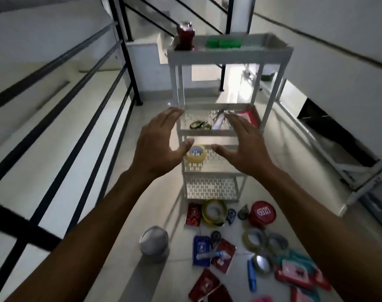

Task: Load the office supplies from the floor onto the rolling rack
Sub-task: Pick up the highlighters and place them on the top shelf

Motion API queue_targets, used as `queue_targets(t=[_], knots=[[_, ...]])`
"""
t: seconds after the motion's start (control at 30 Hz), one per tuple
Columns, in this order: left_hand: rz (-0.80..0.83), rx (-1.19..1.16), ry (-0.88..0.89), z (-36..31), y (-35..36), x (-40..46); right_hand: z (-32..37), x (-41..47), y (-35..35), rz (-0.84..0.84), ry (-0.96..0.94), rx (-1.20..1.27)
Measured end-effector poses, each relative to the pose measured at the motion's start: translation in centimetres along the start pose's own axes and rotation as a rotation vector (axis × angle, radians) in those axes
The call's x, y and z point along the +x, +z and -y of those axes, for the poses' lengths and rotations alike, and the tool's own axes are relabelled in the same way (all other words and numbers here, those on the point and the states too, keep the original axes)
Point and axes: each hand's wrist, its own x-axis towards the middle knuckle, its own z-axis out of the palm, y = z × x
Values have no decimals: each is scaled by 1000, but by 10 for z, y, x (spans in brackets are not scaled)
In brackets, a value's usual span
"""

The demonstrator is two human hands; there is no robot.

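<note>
**Load status: rack partly filled, most supplies on the floor**

Tiled landing floor [155,210], bounded by a black railing [76,88] on the left and a white wall on the right, carries the work area. The white rack [229,53] stands at the far side of the floor, with four perforated shelves.

Loaded so far:
- Top shelf: a red item [185,35] at the left corner and green blocks [223,43] near the middle.
- Second shelf: scissors [198,124] toward the left edge, a pale tube-like item [218,123] in the middle, and a red pack [248,116] at the right edge.
- Third shelf: one yellow tape roll [196,154] at the left edge.
- Bottom shelf: nothing visible.

Remaining on the floor, just in front of the rack's near edge: a second yellow tape roll [214,212], a red tin [262,213], correction-tape dispensers [231,215], further tape rolls [254,239], a blue marker [252,277], a blue card pack [201,250], and several red and teal packs [299,271]. A grey dome-shaped object [154,239] sits apart, to the left of this group.

Hands: the left hand [159,144] and right hand [246,144] are both raised in front of the second and third shelves, fingers spread, palms facing each other. Neither holds anything, and neither touches the rack as far as can be seen; the picture is slightly blurred.

Judgement: roughly a third of the items are loaded. The bulk of the floor group is left to lift, and the bottom shelf and most of the third offer the free room.
</note>
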Motion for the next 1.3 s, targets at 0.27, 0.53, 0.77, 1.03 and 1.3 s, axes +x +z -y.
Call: queue_targets(t=[0.27, 0.53, 0.77, 1.03, 1.3], knots=[[69, -21, -25, -23, 24, -164, -5, -177, 32, 47, 125, -36], [158, -3, -32, -41, 33, -220, -8, -233, 14, 120, 171, -100], [271, 6, -51, -37, 78, -229, -40, -250, 34, 167, 263, -86], [655, -13, -154, -14, 187, -289, -106, -324, 119, 380, 448, -56], [1067, 94, -298, 0, 288, -386, -162, -410, 192, 632, 600, -58]])
